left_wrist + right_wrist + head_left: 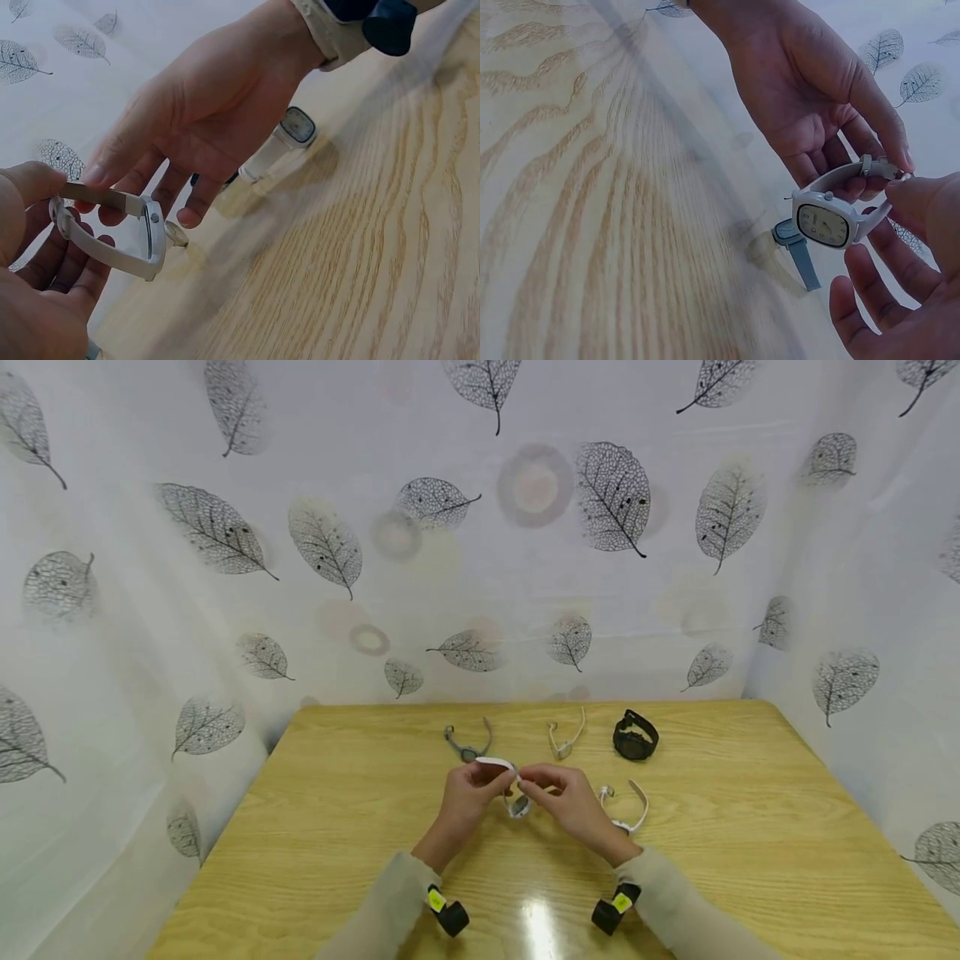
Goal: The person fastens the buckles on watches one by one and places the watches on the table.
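Observation:
Between both hands is a white wristwatch (pixel 519 808) with a squarish case, lifted above the table. Its dial (pixel 825 225) faces the right wrist camera, and the strap (pixel 112 255) bends round into a loop. My left hand (pixel 463 795) pinches the strap near its buckle end between thumb and fingers. From the other side my right hand (pixel 564 793) pinches the strap close by, thumb against fingers. The fingertips of both hands nearly meet and hide part of the strap ends.
Behind the hands lie a grey-blue watch (pixel 468 754), a slim pale watch (pixel 563 749) and a chunky black watch (pixel 634 745). Another white watch (pixel 640 817) is beside the right wrist. A leaf-patterned curtain (pixel 480 577) rises behind the wooden table (pixel 322 827).

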Tool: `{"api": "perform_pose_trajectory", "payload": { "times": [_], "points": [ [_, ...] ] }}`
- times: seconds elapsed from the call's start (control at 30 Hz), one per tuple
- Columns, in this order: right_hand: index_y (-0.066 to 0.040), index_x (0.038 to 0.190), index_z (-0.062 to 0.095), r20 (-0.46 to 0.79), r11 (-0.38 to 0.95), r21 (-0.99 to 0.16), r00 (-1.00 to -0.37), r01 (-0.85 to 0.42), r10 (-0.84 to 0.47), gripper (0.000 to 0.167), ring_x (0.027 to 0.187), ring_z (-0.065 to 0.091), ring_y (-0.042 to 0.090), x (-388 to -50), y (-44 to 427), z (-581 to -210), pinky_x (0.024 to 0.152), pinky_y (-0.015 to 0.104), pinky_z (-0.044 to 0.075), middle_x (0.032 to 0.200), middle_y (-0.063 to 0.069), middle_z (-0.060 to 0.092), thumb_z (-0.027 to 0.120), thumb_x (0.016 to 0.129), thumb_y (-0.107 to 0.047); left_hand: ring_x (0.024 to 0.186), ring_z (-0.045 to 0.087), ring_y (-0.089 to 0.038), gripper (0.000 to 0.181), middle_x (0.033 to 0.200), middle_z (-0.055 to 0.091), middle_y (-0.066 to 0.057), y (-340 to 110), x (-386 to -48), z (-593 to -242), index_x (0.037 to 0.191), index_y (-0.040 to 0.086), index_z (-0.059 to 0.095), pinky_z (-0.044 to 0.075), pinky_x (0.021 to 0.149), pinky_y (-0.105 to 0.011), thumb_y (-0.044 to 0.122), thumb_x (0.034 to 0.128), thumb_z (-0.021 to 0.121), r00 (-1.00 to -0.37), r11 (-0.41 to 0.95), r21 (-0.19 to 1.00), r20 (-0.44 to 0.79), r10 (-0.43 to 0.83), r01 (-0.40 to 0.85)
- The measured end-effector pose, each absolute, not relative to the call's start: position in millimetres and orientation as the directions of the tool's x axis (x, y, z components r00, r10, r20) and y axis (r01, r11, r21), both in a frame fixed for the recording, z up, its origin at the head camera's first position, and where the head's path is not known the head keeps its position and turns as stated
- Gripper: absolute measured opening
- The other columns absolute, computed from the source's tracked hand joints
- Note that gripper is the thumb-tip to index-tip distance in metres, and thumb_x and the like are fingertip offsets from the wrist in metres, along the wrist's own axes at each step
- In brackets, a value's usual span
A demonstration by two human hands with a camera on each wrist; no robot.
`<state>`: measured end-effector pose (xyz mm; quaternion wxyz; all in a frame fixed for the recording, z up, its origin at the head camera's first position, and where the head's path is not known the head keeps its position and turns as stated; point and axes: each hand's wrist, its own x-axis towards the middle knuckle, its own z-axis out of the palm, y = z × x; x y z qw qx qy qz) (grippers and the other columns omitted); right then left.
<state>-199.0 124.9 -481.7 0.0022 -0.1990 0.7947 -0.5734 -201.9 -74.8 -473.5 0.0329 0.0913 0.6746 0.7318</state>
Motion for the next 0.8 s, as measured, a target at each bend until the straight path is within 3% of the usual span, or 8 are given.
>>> {"api": "perform_pose_trajectory", "payload": {
  "times": [0.17, 0.3, 0.43, 0.53, 0.8],
  "points": [
    [-0.015, 0.127, 0.072, 0.236, 0.263, -0.906, -0.913, -0.331, -0.334, 0.027, 0.107, 0.069, 0.025, -202, 130, -476, 0.083, 0.031, 0.058, 0.120, 0.006, 0.073, 0.066, 0.103, -0.027, 0.091, 0.069, -0.031, 0.026, 0.100, 0.074, -0.012, -72, -204, -468, 0.106, 0.001, 0.076, 0.059, 0.082, -0.039, 0.024, 0.0936, 0.079, -0.981, 0.016, 0.992, 0.119, 0.150, 0.123],
    [-0.008, 0.133, 0.067, 0.254, 0.285, -0.888, -0.902, -0.361, -0.350, 0.033, 0.105, 0.069, 0.030, -209, 137, -466, 0.083, 0.031, 0.058, 0.123, 0.012, 0.071, 0.065, 0.103, -0.023, 0.090, 0.070, -0.024, 0.022, 0.099, 0.074, -0.006, -72, -209, -465, 0.104, 0.009, 0.077, 0.059, 0.079, -0.034, 0.028, 0.0940, 0.078, -0.971, 0.152, 0.966, 0.186, 0.148, 0.208],
    [-0.014, 0.134, 0.068, 0.280, 0.332, -0.852, -0.889, -0.404, -0.363, 0.033, 0.102, 0.070, 0.023, -216, 140, -453, 0.083, 0.032, 0.058, 0.127, 0.011, 0.070, 0.065, 0.103, -0.027, 0.087, 0.070, -0.015, 0.016, 0.096, 0.075, 0.000, -74, -215, -464, 0.101, 0.014, 0.078, 0.059, 0.076, -0.028, 0.029, 0.0937, 0.078, -0.951, 0.282, 0.911, 0.263, 0.164, 0.301],
    [-0.018, 0.134, 0.068, 0.300, 0.358, -0.823, -0.873, -0.441, -0.385, 0.032, 0.099, 0.070, 0.023, -221, 138, -444, 0.082, 0.032, 0.059, 0.126, 0.012, 0.069, 0.065, 0.103, -0.028, 0.085, 0.071, -0.014, 0.014, 0.094, 0.076, -0.001, -73, -217, -464, 0.100, 0.013, 0.079, 0.059, 0.075, -0.028, 0.025, 0.0937, 0.078, -0.929, 0.335, 0.868, 0.323, 0.179, 0.366],
    [-0.011, 0.129, 0.071, 0.320, 0.370, -0.788, -0.840, -0.493, -0.438, 0.032, 0.097, 0.068, 0.020, -226, 129, -431, 0.080, 0.032, 0.059, 0.128, 0.008, 0.068, 0.069, 0.101, -0.024, 0.075, 0.069, -0.014, 0.006, 0.086, 0.075, -0.004, -67, -216, -463, 0.092, 0.008, 0.078, 0.057, 0.067, -0.025, 0.014, 0.0918, 0.078, -0.879, 0.382, 0.791, 0.430, 0.209, 0.478]
  ]
}}
